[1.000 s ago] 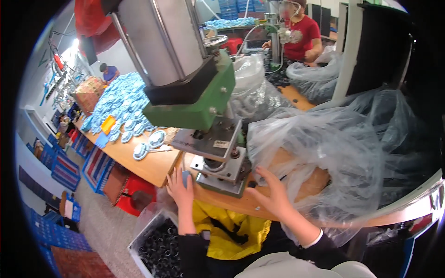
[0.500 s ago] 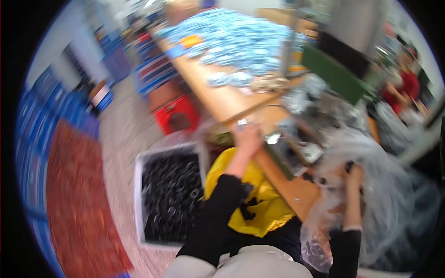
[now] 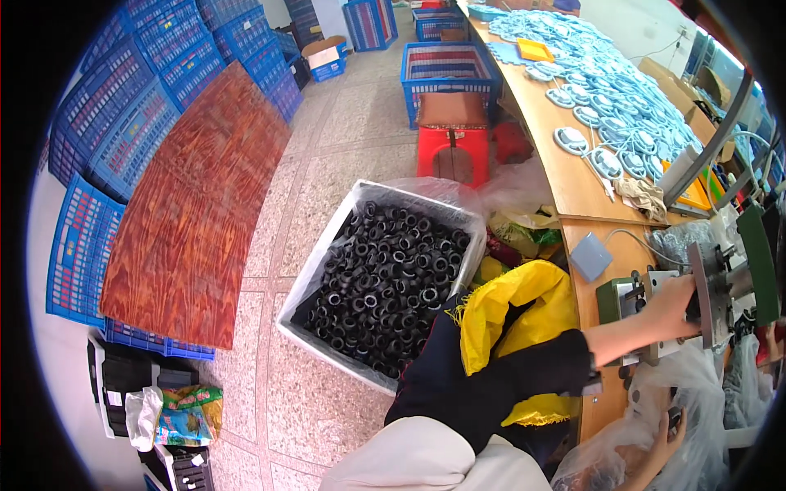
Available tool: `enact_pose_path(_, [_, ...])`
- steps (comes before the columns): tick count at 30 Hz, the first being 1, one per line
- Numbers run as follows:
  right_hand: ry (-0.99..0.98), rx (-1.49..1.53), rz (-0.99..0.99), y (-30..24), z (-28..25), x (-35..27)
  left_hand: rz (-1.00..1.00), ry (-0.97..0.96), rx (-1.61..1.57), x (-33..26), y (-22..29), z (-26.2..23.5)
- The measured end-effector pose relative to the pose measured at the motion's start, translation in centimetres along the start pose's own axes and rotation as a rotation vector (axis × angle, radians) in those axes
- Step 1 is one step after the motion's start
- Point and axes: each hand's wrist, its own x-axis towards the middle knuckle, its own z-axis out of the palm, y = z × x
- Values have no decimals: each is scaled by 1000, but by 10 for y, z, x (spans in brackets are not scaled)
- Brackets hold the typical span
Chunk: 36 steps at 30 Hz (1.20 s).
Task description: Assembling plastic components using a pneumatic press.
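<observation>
My left hand [image 3: 673, 309] reaches into a small bench machine [image 3: 711, 295] with grey metal plates and a green body. Its fingers are closed at a dark piece between the plates, and their tips are partly hidden. Lower down, my right hand [image 3: 665, 450] pinches a small black ring-shaped part [image 3: 674, 420] beside a clear plastic bag [image 3: 692, 380]. Left of my legs, a white box [image 3: 296, 326] lined with plastic holds many black rings [image 3: 385, 274]. A yellow woven sack [image 3: 524, 315] drapes near my left forearm.
A wooden table [image 3: 565, 184] carries a heap of light-blue coiled cords [image 3: 614, 106] and an orange tray [image 3: 535, 51]. A red stool [image 3: 453, 151] and blue crate [image 3: 450, 74] stand beside it. Left are stacked blue crates [image 3: 155, 65] and a reddish board [image 3: 196, 213].
The view has swung left, bringing more floor and crates into sight. My left hand has moved from the table edge to the machine. My right hand remains by the plastic bag.
</observation>
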Motion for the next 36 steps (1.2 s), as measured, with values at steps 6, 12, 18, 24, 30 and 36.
enact_pose_path(6, [54, 59, -69, -35, -6, -23, -121, 136, 183, -13, -4, 10])
enact_pose_path(12, [48, 219, -130, -63, 13, -43, -150, 253, 350, -79, 1, -45])
enact_pose_path(18, [23, 229, -123, -58, 12, -57, -686, 300, 1215, -258, 7, -257])
enact_pose_path(24, [-47, 296, -127, -71, 37, -59, -1062, 400, 1568, -349, 41, -344])
enact_pose_path(30, [-138, 398, -209, -85, 68, -41, -468, 297, 1055, -250, -24, -273])
enact_pose_path(36, [92, 143, -414, -119, 128, -16, -131, 73, 940, -136, -54, -193])
